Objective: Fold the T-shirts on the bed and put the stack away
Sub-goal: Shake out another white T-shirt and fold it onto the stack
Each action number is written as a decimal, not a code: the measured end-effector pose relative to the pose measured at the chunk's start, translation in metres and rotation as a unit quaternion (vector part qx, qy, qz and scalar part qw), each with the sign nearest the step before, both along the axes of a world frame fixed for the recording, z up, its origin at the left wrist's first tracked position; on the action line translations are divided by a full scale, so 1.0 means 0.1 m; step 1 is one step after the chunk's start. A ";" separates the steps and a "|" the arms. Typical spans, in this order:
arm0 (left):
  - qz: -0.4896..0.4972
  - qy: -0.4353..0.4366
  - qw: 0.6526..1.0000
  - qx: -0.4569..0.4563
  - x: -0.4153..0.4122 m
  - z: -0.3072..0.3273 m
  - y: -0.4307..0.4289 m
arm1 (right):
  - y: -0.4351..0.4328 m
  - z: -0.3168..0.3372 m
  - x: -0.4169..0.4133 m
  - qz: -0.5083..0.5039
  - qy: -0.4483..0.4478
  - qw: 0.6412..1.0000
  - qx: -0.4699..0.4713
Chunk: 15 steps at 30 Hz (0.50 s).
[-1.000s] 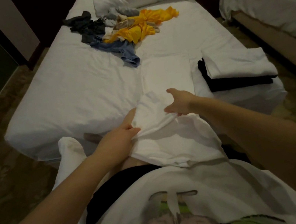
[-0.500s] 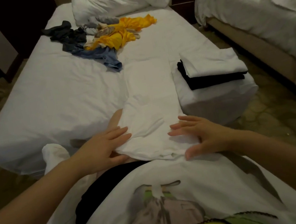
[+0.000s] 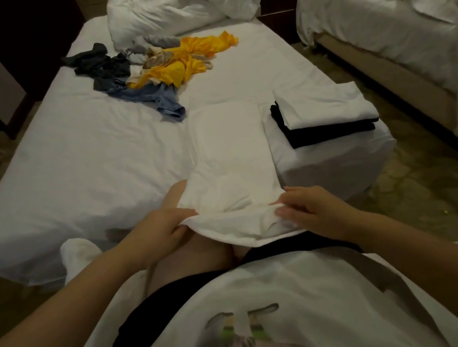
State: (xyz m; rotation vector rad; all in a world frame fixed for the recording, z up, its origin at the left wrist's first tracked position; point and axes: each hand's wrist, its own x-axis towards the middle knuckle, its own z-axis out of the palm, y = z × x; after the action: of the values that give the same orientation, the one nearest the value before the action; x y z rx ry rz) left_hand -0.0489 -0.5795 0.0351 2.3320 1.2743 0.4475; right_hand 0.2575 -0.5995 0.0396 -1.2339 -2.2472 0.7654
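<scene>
A white T-shirt [image 3: 230, 149], folded into a long narrow strip, lies on the white bed [image 3: 77, 167] and hangs over its near edge onto my lap. My left hand [image 3: 158, 229] pinches the strip's near left corner. My right hand [image 3: 308, 208] grips its near right corner. To the right, near the bed's corner, sits a folded stack [image 3: 323, 116]: a white shirt on top of black ones. Further back lies a loose pile of unfolded shirts [image 3: 163, 66] in yellow, blue, dark grey and beige.
A crumpled white duvet [image 3: 179, 1] fills the head of the bed. A second bed [image 3: 394, 12] with rumpled white bedding stands to the right across a narrow patterned floor aisle [image 3: 420, 179]. Dark furniture lines the left wall.
Both hands went from lying flat on the shirt's near end to gripping its two near corners. The head view shifted slightly, bringing the bed lower in the picture.
</scene>
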 end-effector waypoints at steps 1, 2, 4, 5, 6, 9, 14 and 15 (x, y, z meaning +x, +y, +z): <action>0.004 -0.009 1.000 -0.014 0.01 0.03 0.05 | 0.05 0.04 0.00 -0.018 0.008 0.999 -0.031; 0.001 -0.010 0.999 -0.033 0.02 0.07 0.10 | 0.11 0.08 0.00 -0.017 0.004 0.998 -0.059; -0.018 0.021 0.998 -0.063 0.05 0.13 0.22 | 0.17 0.12 0.03 0.028 -0.051 0.991 -0.121; -0.031 0.046 0.995 -0.078 0.06 0.15 0.27 | 0.17 0.12 0.05 0.059 -0.095 0.983 -0.146; -0.045 0.072 0.991 -0.099 0.05 0.17 0.31 | 0.14 0.09 0.09 0.088 -0.130 0.975 -0.160; -0.081 0.117 0.981 -0.134 -0.01 0.12 0.34 | 0.11 -0.05 0.22 0.103 -0.141 0.971 -0.164; -0.020 0.078 0.984 -0.161 -0.08 0.06 0.37 | 0.19 -0.27 0.22 0.069 -0.046 0.990 -0.112; -0.008 0.072 0.984 -0.161 -0.08 0.04 0.39 | 0.19 -0.29 0.21 0.067 -0.028 0.992 -0.102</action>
State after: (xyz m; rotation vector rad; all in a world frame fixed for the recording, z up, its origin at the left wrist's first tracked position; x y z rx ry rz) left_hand -0.0569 -0.5405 0.0392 2.1286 1.2841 0.0590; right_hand 0.2780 -0.5810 0.0101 -1.2186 -2.3632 1.0457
